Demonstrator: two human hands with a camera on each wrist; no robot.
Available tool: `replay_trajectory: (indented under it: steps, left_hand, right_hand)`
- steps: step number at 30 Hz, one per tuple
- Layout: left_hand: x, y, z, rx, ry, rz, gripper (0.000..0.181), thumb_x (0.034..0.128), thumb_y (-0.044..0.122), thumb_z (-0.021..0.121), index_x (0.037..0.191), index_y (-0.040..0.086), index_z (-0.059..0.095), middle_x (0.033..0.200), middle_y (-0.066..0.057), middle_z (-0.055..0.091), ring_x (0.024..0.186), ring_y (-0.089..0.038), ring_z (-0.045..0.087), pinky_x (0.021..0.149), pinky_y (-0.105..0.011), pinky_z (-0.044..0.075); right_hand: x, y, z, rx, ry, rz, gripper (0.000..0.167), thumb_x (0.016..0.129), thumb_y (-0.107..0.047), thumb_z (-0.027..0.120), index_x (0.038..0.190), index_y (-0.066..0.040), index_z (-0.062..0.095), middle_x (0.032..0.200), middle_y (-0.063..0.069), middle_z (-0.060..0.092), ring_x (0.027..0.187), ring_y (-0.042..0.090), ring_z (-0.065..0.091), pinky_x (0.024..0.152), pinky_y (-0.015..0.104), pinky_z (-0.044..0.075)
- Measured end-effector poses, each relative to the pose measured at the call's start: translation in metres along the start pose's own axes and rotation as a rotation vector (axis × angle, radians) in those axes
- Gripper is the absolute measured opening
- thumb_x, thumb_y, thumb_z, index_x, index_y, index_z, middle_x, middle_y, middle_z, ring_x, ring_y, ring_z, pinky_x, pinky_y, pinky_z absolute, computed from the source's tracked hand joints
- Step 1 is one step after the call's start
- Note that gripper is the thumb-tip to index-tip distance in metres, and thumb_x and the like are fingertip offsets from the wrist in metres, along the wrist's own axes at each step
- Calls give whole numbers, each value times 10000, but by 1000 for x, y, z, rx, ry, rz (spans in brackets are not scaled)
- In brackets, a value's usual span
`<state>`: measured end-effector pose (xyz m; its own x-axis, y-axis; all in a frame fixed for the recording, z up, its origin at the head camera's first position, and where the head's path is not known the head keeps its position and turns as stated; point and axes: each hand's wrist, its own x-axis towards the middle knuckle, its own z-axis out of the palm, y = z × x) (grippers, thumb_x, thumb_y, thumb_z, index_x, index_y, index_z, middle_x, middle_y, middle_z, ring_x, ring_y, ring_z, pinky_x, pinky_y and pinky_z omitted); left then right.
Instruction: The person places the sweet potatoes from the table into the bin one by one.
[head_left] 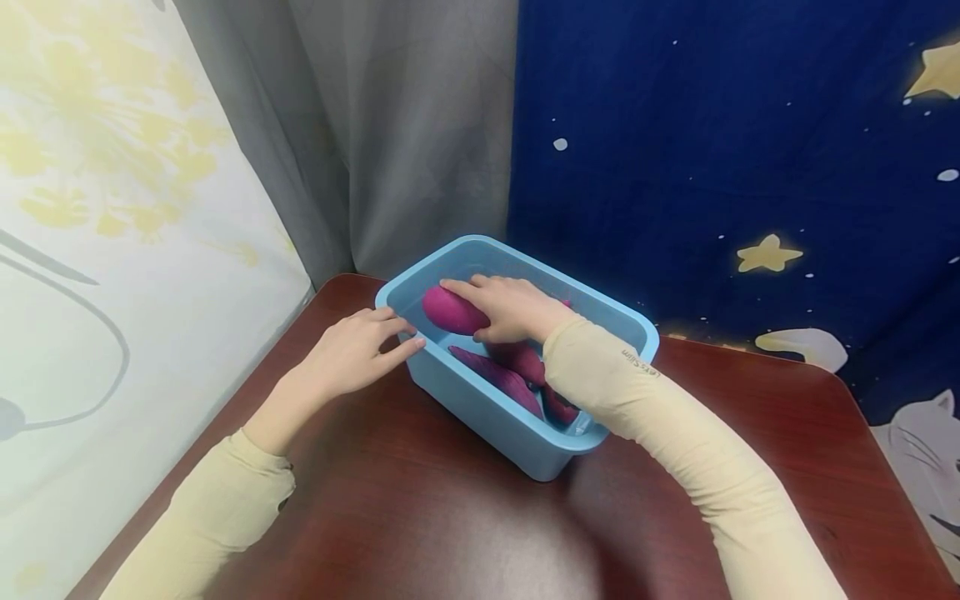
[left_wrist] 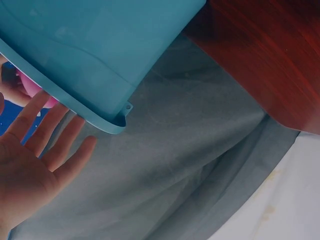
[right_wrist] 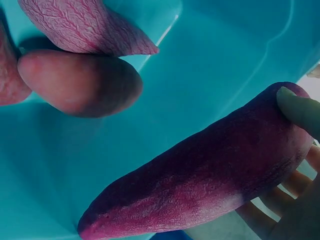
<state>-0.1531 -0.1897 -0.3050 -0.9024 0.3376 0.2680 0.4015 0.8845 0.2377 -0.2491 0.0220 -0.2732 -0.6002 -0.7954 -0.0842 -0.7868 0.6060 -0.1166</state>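
Note:
My right hand (head_left: 517,308) reaches over a light blue plastic bin (head_left: 480,408) and grips a long, purple-red sweet potato (head_left: 452,312) inside it. In the right wrist view the thumb lies on top of the sweet potato's thick end, with the fingers round the far side. Below lie a wrinkled purple piece with a pointed tip (right_wrist: 80,22) and a smooth reddish oval one (right_wrist: 80,82); another reddish piece (right_wrist: 7,75) is partly cut off. My left hand (head_left: 360,346) rests its spread, nearly straight fingers at the bin's left rim.
The bin stands on a dark red-brown wooden table (head_left: 420,517) near its back edge. Behind hang a grey curtain (head_left: 427,125) and a blue cloth with stars (head_left: 675,167). A white patterned cloth (head_left: 112,250) borders the table on the left.

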Motion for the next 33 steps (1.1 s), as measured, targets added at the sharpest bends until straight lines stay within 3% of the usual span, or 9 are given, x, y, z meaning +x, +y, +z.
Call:
replay_trajectory:
  steps: [7, 28, 33]
  left_hand:
    - [-1, 1, 0, 1, 0, 1, 380, 861, 422, 511, 1027, 106, 642, 958, -58, 599, 886, -244, 540, 706, -430, 459]
    - [-1, 0, 1, 2, 11, 5, 368, 859, 426, 512, 1010, 120, 650, 959, -47, 604, 900, -243, 541, 727, -435, 451]
    - [-1, 0, 1, -1, 16, 11, 358, 855, 415, 524, 1013, 120, 649, 951, -43, 603, 898, -243, 542, 721, -433, 456]
  right_hand:
    - [3, -1, 10, -13, -49, 30, 826, 754, -315, 688, 1408, -287, 185, 1277, 22, 416, 1136, 201, 406, 904, 412, 344]
    - [5, 13, 36, 113, -150, 153, 781, 749, -311, 697, 1385, -315, 245, 1236, 4, 443, 1095, 209, 408, 849, 435, 379]
    - [5, 18, 40, 142, -192, 167, 766, 752, -305, 696, 1385, -265, 267, 1229, 23, 457, 1109, 216, 400, 878, 435, 358]
